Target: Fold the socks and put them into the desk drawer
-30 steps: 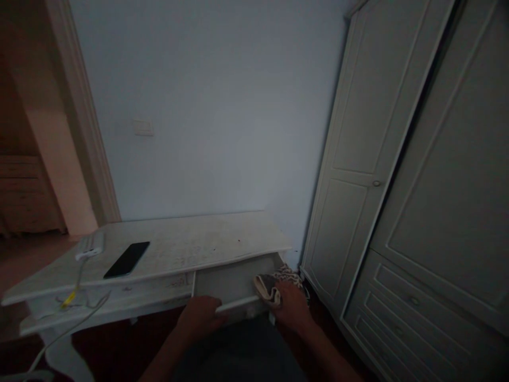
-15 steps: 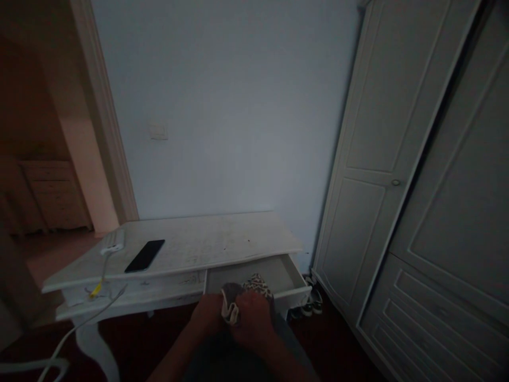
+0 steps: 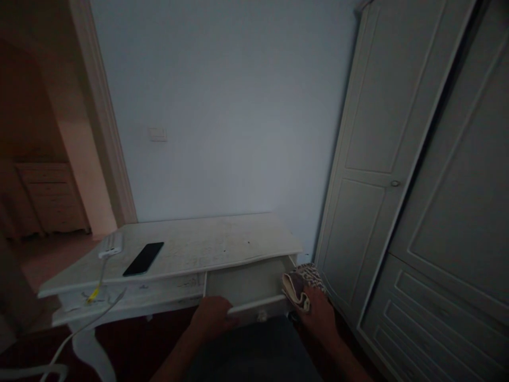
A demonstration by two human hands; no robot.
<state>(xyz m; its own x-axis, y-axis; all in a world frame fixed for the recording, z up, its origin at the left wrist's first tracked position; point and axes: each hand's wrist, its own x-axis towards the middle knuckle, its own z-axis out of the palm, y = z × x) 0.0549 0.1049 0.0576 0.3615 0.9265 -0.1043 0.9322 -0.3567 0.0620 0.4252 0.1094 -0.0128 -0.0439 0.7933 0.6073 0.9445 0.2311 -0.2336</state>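
A white desk (image 3: 186, 249) stands against the wall with its right drawer (image 3: 254, 307) pulled out. My left hand (image 3: 212, 318) is closed over the front edge of that drawer. My right hand (image 3: 318, 315) is off the drawer's right corner, closed on a folded patterned cloth (image 3: 300, 284) held just beside the drawer. The drawer's inside looks pale and bare from here.
A black phone (image 3: 143, 258) and a white power strip (image 3: 111, 245) with a trailing cable lie on the desk's left part. A tall white wardrobe (image 3: 417, 185) fills the right side. A doorway (image 3: 47, 159) opens at the left. A light switch (image 3: 158, 134) is on the wall.
My right hand carried the cloth over the drawer beside my left hand, then out to the drawer's right corner. My left hand is back on the drawer front.
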